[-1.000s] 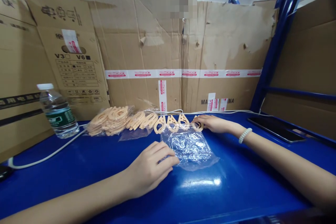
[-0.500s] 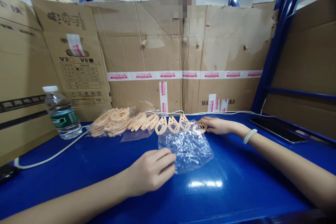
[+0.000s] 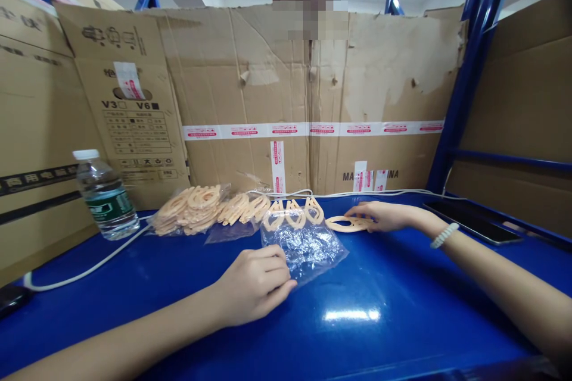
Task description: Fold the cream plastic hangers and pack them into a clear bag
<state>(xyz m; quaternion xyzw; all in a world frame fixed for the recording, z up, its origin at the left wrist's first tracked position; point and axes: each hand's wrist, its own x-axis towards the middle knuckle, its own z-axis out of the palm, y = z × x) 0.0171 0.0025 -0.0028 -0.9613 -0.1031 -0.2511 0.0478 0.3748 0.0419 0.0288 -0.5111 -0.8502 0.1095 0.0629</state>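
A person sits two bare hands to work at a blue table, where the job appears partway along. At center right, the right hand pinches a tan loop-shaped piece between thumb and fingers, low over the surface and outside the clear plastic bag at mid-frame. The left hand, at lower center, rests at the bag's near left edge, its fingers curled and pressed together; whether they pinch the film cannot be told. Three similar loops line up along the bag's far edge, the film overlapping at least some of them, though whether they lie inside is unclear. What looks finished sits at center left: a thick bundle of loops in clear wrap, beside a smaller group also on or in film. The single held piece and the flat, largely unfilled bag appear to remain unfinished.
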